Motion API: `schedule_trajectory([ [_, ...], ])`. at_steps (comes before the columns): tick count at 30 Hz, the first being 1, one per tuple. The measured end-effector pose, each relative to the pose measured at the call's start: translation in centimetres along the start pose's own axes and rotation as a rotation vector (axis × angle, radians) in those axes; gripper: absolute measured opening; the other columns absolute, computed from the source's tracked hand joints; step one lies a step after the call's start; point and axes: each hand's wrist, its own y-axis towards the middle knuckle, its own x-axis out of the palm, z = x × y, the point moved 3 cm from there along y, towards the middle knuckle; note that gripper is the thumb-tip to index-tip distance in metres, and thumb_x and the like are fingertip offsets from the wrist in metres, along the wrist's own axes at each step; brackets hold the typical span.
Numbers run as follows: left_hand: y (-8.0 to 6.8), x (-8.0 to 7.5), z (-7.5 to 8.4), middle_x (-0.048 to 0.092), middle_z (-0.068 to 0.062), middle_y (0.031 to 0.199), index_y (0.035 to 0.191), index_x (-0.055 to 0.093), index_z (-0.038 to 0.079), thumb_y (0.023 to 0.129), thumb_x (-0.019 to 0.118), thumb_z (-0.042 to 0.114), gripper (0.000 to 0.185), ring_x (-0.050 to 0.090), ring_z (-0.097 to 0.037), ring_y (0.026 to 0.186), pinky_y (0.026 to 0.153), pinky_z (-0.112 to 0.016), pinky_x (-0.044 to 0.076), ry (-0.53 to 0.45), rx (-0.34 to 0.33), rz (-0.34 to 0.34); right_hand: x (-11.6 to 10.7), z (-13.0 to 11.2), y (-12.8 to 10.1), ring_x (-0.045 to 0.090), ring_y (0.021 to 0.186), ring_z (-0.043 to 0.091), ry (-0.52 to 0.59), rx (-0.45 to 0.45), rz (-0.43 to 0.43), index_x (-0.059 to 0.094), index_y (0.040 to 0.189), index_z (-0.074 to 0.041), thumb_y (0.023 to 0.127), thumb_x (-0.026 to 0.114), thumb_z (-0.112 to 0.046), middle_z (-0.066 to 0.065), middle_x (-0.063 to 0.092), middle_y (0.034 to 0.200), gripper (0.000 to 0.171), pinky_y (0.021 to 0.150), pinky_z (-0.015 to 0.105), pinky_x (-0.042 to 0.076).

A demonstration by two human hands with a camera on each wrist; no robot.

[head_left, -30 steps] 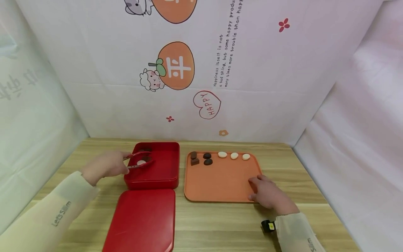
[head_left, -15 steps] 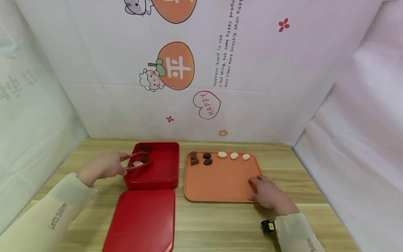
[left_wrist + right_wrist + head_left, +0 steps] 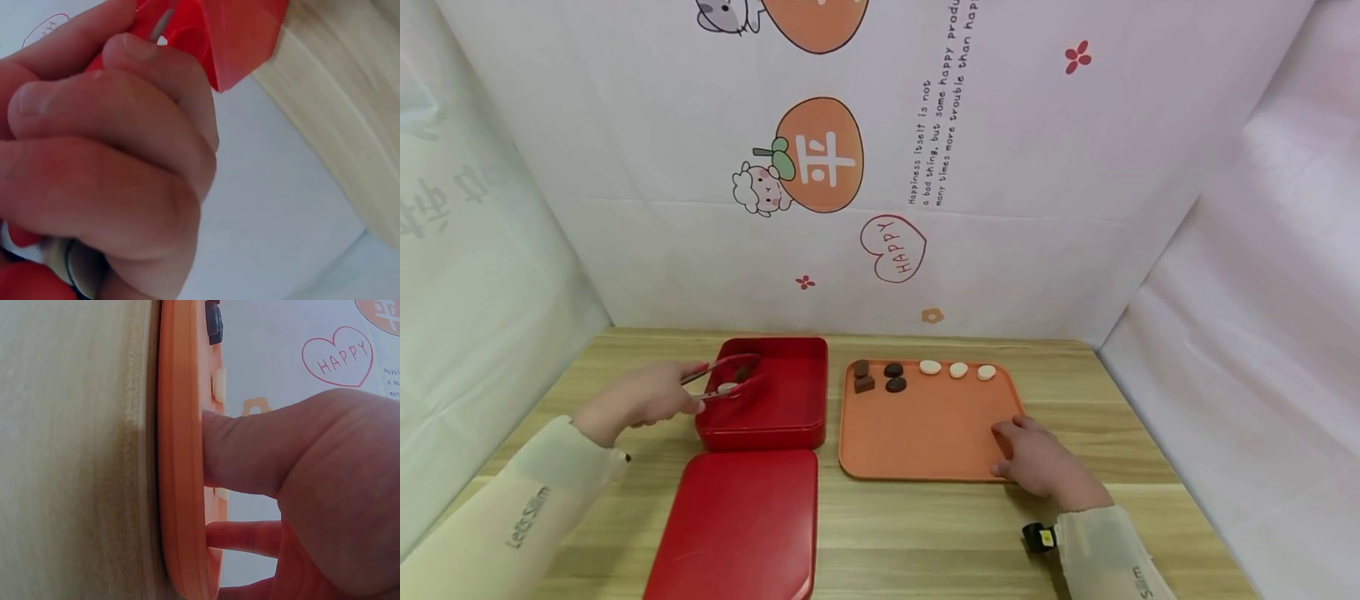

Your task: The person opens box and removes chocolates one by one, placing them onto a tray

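My left hand point(image 3: 655, 395) holds a pair of metal tongs point(image 3: 711, 395) with red tips over the left side of a red box point(image 3: 793, 400). The tongs stand spread around a white chocolate-like piece point(image 3: 727, 388) and a dark brown one point(image 3: 742, 372); whether they touch either is unclear. Curled fingers point(image 3: 112, 119) fill the left wrist view. At the right edge of an orange tray point(image 3: 925, 433), my right hand point(image 3: 1041, 460) rests its thumb and fingers on the tray; the right wrist view shows the thumb point(image 3: 244, 450) against its inner side.
Along the tray's far side lie two brown pieces point(image 3: 864, 384), two darker round ones point(image 3: 895, 384) and three white ovals point(image 3: 958, 370). A red lid point(image 3: 745, 517) lies in front of the box. White printed cloth point(image 3: 1000, 250) walls the wooden table point(image 3: 910, 542).
My left hand has drawn slightly left with the tongs, and their tips have shifted around the pieces. The white piece in the box sits further left than before. My right hand stays put.
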Motion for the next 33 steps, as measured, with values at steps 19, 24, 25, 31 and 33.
schedule_trajectory([
  [19, -0.1, 1.1, 0.8, 0.039, -0.001, 0.058, 0.156, 0.025, 0.0, 0.093, 0.069, 0.019, 0.08, 0.026, -0.012, 0.044, 0.042, -0.026, 0.028, -0.1, -0.037, -0.071, -0.2, -0.2, -0.2, 0.039, 0.128, 0.055, 0.013, -0.006, -0.004, 0.054, 0.137, 0.002, 0.089, 0.077, -0.024, 0.037, 0.039, 0.142, 0.06, 0.099, 0.063, 0.037],
  [24, -0.7, 0.6, 1.4, 0.063, -0.027, 0.109, 0.153, 0.026, -0.007, 0.093, 0.068, 0.02, 0.078, 0.052, -0.024, 0.062, 0.053, -0.036, 0.043, 0.079, 0.015, 0.034, -0.1, -0.3, -0.2, 0.039, 0.128, 0.055, 0.013, -0.011, -0.007, 0.054, 0.137, 0.003, 0.089, 0.077, -0.024, 0.037, 0.039, 0.142, 0.06, 0.099, 0.062, 0.037],
  [25, -0.9, 0.5, 1.6, 0.06, -0.029, 0.118, 0.151, 0.027, -0.01, 0.093, 0.068, 0.019, 0.077, 0.055, -0.027, 0.07, 0.058, -0.038, 0.045, 0.135, 0.023, 0.063, -0.1, -0.3, -0.3, 0.039, 0.128, 0.055, 0.014, -0.012, -0.008, 0.054, 0.137, 0.003, 0.089, 0.077, -0.024, 0.037, 0.039, 0.142, 0.06, 0.099, 0.062, 0.037],
  [31, -1.7, 1.3, 2.7, 0.064, -0.012, 0.087, 0.148, 0.033, -0.012, 0.094, 0.064, 0.014, 0.067, 0.043, -0.02, 0.06, 0.053, -0.032, 0.039, 0.351, -0.021, 0.129, -0.1, -0.1, -0.4, 0.04, 0.127, 0.055, 0.025, -0.02, 0.004, 0.053, 0.138, 0.004, 0.09, 0.076, -0.023, 0.038, 0.038, 0.142, 0.06, 0.097, 0.062, 0.038],
  [33, -1.7, 1.8, 2.9, 0.062, -0.01, 0.082, 0.148, 0.033, -0.011, 0.094, 0.062, 0.012, 0.065, 0.04, -0.018, 0.057, 0.052, -0.031, 0.037, 0.358, -0.029, 0.123, -0.1, 0.0, -0.3, 0.041, 0.126, 0.055, 0.024, -0.02, 0.007, 0.053, 0.138, 0.003, 0.09, 0.075, -0.023, 0.038, 0.039, 0.141, 0.059, 0.097, 0.062, 0.039],
])
